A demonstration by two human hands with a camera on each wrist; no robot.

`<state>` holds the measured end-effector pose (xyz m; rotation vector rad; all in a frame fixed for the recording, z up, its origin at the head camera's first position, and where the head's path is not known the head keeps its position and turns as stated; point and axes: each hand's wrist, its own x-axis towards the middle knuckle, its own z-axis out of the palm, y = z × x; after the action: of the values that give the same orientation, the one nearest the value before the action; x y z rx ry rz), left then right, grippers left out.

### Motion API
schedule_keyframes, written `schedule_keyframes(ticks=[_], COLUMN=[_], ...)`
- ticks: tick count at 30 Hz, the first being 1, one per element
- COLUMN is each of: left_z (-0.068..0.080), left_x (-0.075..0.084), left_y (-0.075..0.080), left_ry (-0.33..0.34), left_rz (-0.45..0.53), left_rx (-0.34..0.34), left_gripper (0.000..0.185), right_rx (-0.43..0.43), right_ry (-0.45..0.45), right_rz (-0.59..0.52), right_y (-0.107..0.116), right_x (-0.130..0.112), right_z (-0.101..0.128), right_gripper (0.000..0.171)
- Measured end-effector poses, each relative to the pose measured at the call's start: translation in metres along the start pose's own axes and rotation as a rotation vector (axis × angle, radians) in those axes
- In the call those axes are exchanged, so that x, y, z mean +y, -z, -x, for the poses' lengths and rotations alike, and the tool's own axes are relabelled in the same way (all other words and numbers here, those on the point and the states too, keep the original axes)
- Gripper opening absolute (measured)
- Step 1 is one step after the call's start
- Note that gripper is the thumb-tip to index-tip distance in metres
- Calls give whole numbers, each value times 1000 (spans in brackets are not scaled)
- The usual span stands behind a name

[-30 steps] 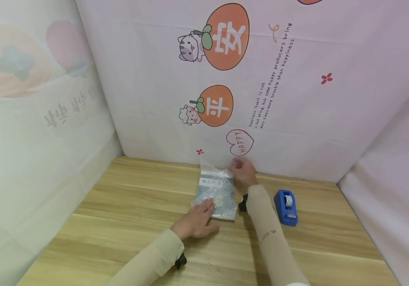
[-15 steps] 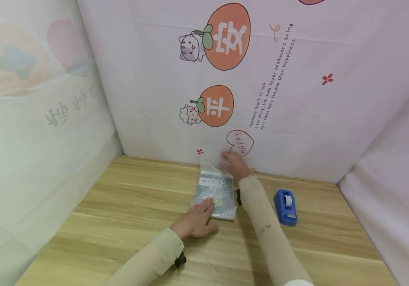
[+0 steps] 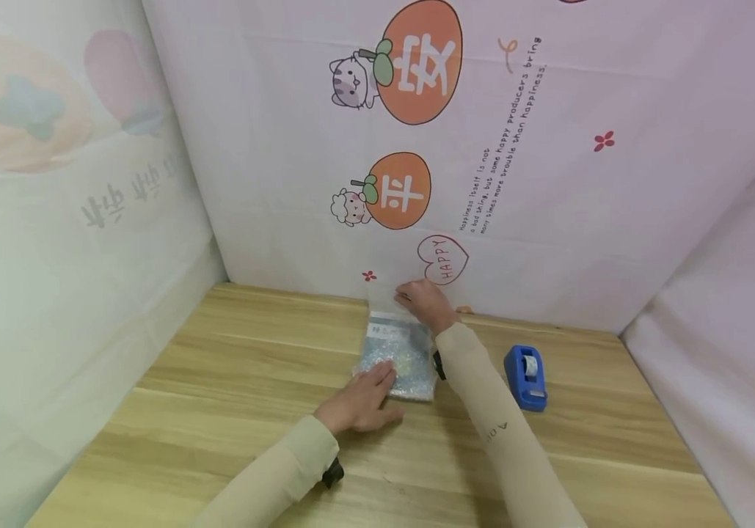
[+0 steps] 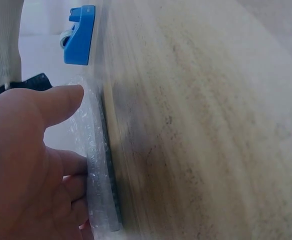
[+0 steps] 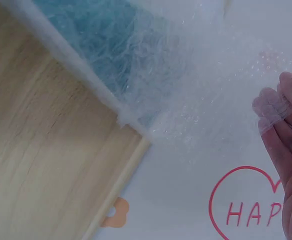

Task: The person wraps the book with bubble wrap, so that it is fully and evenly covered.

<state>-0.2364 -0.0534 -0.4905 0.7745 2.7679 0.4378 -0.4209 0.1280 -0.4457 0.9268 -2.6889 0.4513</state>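
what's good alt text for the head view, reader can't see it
A person's left hand rests on a flat, bluish rectangular item in translucent bubble wrap while the right hand holds the wrap's loose far flap. A blue plastic tape dispenser stands to the right on a light wooden table, before a white, cartoon-printed cloth.

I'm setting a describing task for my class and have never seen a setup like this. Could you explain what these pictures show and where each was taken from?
There is no robot here, just a person's two bare hands. The head picture comes from a camera worn on the head, looking forward and down. The other two come from cameras on the left and right wrists, each watching its own hand's work. On the wooden table lie a flat bluish item in clear wrap and, to its right, a blue tape dispenser. The left hand rests on the wrapped item; the right hand pinches the wrap's loose far end.
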Motion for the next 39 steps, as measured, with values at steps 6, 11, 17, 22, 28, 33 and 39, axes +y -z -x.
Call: schedule_keyframes(ticks=[6, 11, 17, 22, 28, 33, 39], left_z=[-2, -2, -2, -2, -3, -4, -5], left_x=[-1, -3, -3, -2, -2, -2, 0], left_y=[1, 3, 3, 2, 2, 1, 1], left_ry=[6, 9, 14, 17, 20, 22, 27], left_rz=[14, 27, 18, 19, 34, 33, 32], left_rx=[-16, -28, -23, -23, -29, -26, -35], left_gripper=[81, 81, 82, 83, 83, 83, 84], right_rx=[41, 39, -15, -41, -74, -84, -95], right_ry=[69, 135, 165, 219, 247, 266, 289], right_rz=[-15, 5, 28, 77, 108, 109, 221], right_y=[5, 5, 4, 0, -6, -9, -13], right_x=[-4, -7, -12, -14, -15, -16, -17], right_z=[11, 22, 33, 42, 52, 59, 66], right_gripper=[12, 10, 11, 13, 13, 13, 13])
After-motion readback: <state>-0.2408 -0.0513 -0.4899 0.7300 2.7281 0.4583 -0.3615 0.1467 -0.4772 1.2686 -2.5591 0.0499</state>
